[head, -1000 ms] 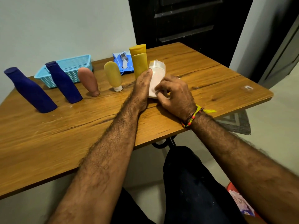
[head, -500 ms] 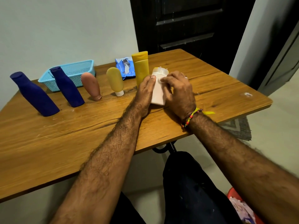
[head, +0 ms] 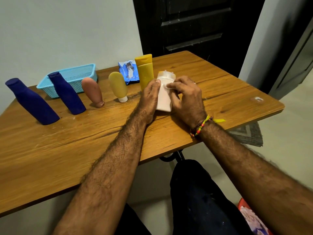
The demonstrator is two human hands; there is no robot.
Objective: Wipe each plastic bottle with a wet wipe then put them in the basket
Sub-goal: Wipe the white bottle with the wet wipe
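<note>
Your left hand [head: 151,97] grips the white bottle [head: 164,99], upright on the wooden table [head: 84,141], thumb at its top. Your right hand [head: 187,97] pinches a wet wipe [head: 166,86] against its front. The blue basket [head: 74,77] sits far left.

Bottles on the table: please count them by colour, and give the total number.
Dark blue: 2, one at the left and one in front of the basket
Pink-brown: 1
Yellow: 2, a rounded tube and a taller bottle
White: 1, held in both hands
Total: 6
</note>
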